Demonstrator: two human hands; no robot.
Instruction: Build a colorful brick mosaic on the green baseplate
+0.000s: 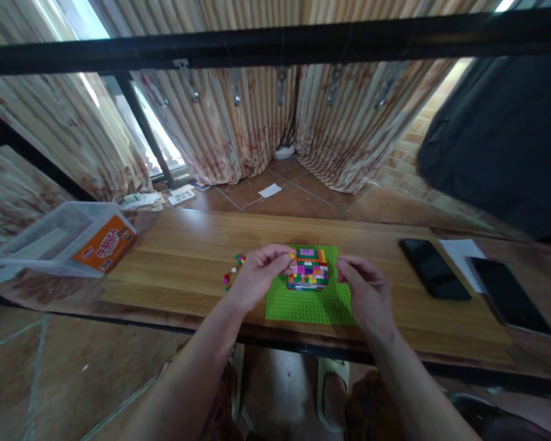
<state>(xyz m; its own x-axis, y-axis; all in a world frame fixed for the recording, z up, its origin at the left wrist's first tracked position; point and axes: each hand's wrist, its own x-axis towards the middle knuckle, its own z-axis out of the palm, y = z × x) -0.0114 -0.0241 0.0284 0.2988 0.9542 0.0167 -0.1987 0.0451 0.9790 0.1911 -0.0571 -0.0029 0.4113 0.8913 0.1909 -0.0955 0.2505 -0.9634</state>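
One baseplate [312, 310] lies by the surface's [174, 257] near edge. Our left hand [258, 272] pinches one brick [292, 255]; our right hand [367, 291], we can't tell.

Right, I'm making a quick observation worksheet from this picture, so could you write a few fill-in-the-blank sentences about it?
1. The brick structure stands on a ____ baseplate.
2. The loose bricks lie closer to the person's ____ hand.
3. The clear plastic bin bears a bright ____ label.
4. Toward the right end of the table lie ____ dark-screened devices.

Missing words: green; left; orange; two.
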